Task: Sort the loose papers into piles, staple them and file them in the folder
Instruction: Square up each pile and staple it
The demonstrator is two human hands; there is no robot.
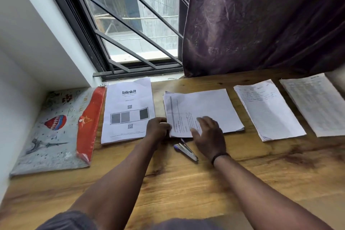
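Several paper piles lie in a row on the wooden table (pixel 186 183). My left hand (pixel 158 129) grips the left edge of the middle pile (pixel 209 106), fingers curled round its near corner. My right hand (pixel 209 136) rests flat on the same pile with fingers spread. A blue and silver stapler (pixel 185 150) lies on the table just in front of that pile, between my wrists. To the left sits a pile topped by a "blinkit" sheet (pixel 128 110). Further left lies a grey illustrated folder (pixel 54 132) with an orange-red flap (pixel 89 123).
Two more paper piles lie to the right: one (pixel 268 110) printed with short lines, one (pixel 315 104) at the far right near the table's edge. A dark purple curtain (pixel 261 20) hangs behind them. A barred window (pixel 134 24) and white wall stand behind and left.
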